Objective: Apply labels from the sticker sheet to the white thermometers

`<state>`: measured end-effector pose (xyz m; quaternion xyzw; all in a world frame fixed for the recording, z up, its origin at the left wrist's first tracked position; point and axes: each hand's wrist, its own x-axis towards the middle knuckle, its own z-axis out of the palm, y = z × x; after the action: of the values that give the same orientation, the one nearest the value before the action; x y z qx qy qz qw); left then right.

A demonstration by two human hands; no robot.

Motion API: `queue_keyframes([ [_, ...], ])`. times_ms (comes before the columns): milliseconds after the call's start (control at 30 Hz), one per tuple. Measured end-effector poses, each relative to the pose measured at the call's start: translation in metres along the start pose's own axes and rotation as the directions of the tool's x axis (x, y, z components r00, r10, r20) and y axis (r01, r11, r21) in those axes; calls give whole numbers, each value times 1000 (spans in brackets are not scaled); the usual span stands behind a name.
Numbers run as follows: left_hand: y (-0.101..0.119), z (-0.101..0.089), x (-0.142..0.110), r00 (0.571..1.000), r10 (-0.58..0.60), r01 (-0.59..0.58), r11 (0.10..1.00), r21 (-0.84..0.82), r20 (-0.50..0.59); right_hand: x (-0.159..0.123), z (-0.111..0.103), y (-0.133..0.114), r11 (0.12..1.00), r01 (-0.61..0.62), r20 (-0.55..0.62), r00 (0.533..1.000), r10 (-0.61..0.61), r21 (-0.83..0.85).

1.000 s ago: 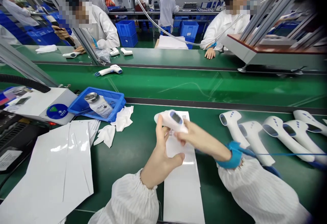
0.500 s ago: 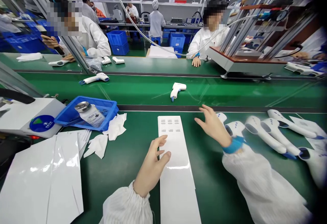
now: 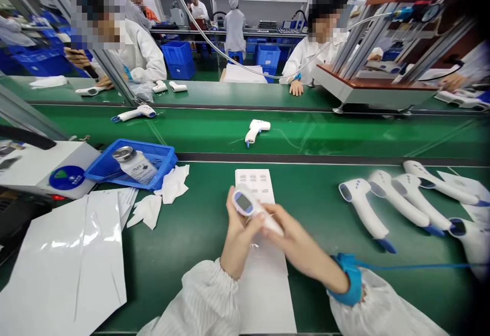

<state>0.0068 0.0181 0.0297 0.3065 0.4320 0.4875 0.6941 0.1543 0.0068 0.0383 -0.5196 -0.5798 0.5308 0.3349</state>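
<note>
I'm holding an infrared thermometer (image 3: 248,206) just above a white printed sheet (image 3: 254,183), with my left hand (image 3: 239,236) curling its fingers (image 3: 231,213) around the head. My right hand (image 3: 302,244) is pressing its fingers together against the handle, and a row of white thermometers (image 3: 360,203) is lying well right of those fingertips.

White striped cleanroom sleeves (image 3: 202,297); blue wrist strap (image 3: 350,280) on the right, with thin blue cord (image 3: 413,265).
</note>
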Motion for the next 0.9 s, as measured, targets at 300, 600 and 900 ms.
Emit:
queue_keyframes([
  [300, 13, -21, 8, 944, 251, -211, 958, 193, -213, -11, 39, -3, 866, -451, 523, 803, 286, 218],
  [600, 8, -32, 37, 971, 209, -192, 971, 144, -114, 64, 5, 20, 847, 159, -104, 964, -243, -507],
  [900, 4, -33, 44, 974, 194, -169, 966, 196, -119, 80, 14, 35, 875, 136, -168, 957, -238, -464],
])
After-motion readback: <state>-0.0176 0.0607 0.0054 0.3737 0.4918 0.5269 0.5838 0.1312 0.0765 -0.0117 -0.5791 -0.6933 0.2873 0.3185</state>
